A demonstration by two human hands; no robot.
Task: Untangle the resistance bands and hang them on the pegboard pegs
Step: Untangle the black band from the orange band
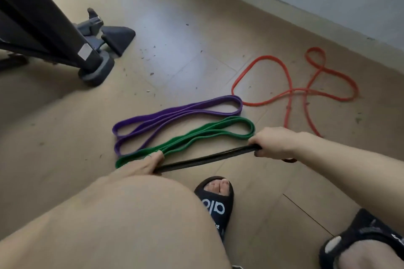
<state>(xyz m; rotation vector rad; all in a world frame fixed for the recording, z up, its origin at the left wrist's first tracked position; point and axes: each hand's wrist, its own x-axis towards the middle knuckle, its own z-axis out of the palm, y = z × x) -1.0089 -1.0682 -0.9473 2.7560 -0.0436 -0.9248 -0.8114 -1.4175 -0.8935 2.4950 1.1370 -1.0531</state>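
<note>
Tan floor: both hands [273, 144] grasp black band [207, 159] above "alo"-lettered slide [215, 203].

Pale wood-look floor [185, 28], flecked with dark debris. Lying flat on it: folded purple band [175, 113], folded green band [209, 130] just beside it, and loosely looped orange band [290, 91] nearer the wall. Resting at upper left: dark stand foot [96, 70] and gray wedge-shaped base [119, 36].

stand base [96, 72] far left | three bands [181, 133] centre floor [185, 39] | held band [207, 159] nearest, perhaps off floor
</note>
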